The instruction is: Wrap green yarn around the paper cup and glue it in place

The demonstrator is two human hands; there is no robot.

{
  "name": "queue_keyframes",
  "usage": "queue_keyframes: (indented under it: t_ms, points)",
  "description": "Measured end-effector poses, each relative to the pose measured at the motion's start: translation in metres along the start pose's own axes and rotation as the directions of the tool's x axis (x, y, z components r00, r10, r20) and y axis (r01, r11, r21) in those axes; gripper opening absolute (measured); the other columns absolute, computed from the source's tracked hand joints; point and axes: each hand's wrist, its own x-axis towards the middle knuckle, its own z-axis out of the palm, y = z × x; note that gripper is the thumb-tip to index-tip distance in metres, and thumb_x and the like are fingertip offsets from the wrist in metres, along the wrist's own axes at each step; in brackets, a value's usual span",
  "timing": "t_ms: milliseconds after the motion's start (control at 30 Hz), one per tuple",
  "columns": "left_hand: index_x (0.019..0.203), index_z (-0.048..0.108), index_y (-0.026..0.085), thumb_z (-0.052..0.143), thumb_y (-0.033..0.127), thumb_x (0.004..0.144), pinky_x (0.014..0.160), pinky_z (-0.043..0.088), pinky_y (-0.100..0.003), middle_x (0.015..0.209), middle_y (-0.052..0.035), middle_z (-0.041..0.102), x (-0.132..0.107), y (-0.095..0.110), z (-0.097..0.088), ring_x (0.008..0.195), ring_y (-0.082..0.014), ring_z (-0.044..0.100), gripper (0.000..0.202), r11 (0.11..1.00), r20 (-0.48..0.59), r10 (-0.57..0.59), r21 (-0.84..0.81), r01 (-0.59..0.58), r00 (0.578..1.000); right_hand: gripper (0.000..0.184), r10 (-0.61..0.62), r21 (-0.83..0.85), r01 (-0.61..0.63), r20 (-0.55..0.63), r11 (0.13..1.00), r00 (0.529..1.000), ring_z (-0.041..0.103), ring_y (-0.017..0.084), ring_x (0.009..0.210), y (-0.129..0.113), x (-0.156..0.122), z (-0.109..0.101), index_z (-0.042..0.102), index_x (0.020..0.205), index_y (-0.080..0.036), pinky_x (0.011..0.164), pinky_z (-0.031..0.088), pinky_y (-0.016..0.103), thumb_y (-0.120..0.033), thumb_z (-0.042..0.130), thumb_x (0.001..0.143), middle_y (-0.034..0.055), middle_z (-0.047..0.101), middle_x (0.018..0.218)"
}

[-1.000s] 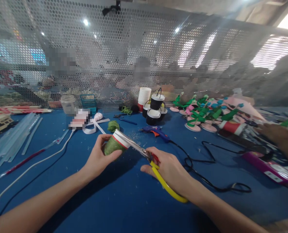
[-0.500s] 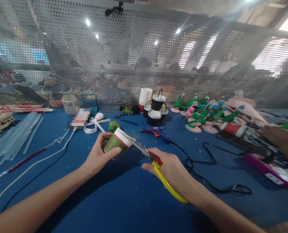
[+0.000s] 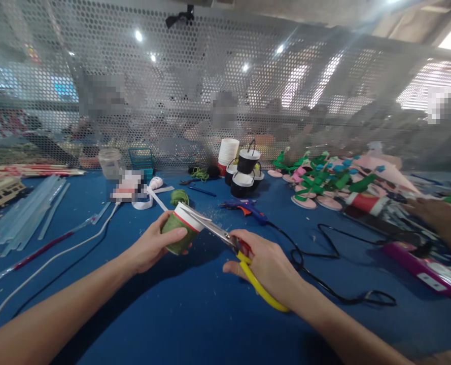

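Note:
My left hand [image 3: 151, 246] is closed around a small paper cup [image 3: 179, 232] wrapped in green cord, with a white rim and a red band, held tilted above the blue table. My right hand [image 3: 269, 266] grips yellow-handled scissors [image 3: 244, 263]. Their metal blades reach left and touch the cup's rim. A ball of green cord [image 3: 179, 196] lies just behind the cup.
A blue glue gun [image 3: 244, 207] with a black cable [image 3: 324, 263] lies behind my right hand. Black cups [image 3: 244, 175], a white cup stack [image 3: 228, 152] and green-and-pink craft pieces [image 3: 320, 177] stand further back. Glue sticks [image 3: 23, 213] lie left. Another person's hand [image 3: 434, 215] rests at right.
The cup has turned slightly in my left hand and sits a little lower. The scissors stay at its rim. The view has shifted a little.

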Motion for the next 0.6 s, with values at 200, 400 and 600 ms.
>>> queue_keyframes:
  t_ms: [200,400,600]
  points:
    - [0.099,0.041,0.017,0.07,0.034,0.063,0.056,0.05,-0.026,0.083,-0.0043,0.057,-0.0011,-0.004,0.0062,0.066,-0.0155,0.058,0.05,0.993,-0.015,0.018,0.116,-0.016,1.0,0.041,-0.032,0.026,0.033,-0.019,0.999,0.999,0.051,0.016,0.064,0.0037,-0.0008,0.0069,0.047,0.089,-0.018,0.06,0.042,0.027,-0.04,0.069,0.063,0.0011,0.056,0.074]
    - [0.101,0.039,0.017,0.071,0.034,0.06,0.056,0.048,-0.024,0.084,-0.002,0.054,-0.0003,-0.0042,0.0062,0.066,-0.013,0.056,0.055,0.977,-0.081,0.07,0.205,-0.052,0.994,0.031,0.033,-0.01,-0.033,0.022,0.999,0.999,0.049,0.015,0.057,-0.0008,-0.0001,0.0038,0.046,0.076,-0.021,0.05,0.036,0.023,-0.043,0.065,0.066,-0.0028,0.051,0.062]
    - [0.102,0.039,0.017,0.071,0.035,0.058,0.056,0.048,-0.025,0.091,-0.0037,0.05,0.0019,-0.0055,0.0032,0.068,-0.0129,0.055,0.057,0.957,-0.117,0.104,0.282,-0.067,0.988,0.027,0.039,0.0,-0.039,0.026,0.999,0.999,0.046,0.012,0.049,-0.0019,-0.0015,0.004,0.047,0.074,-0.02,0.047,0.034,0.022,-0.042,0.062,0.07,-0.0041,0.05,0.058]
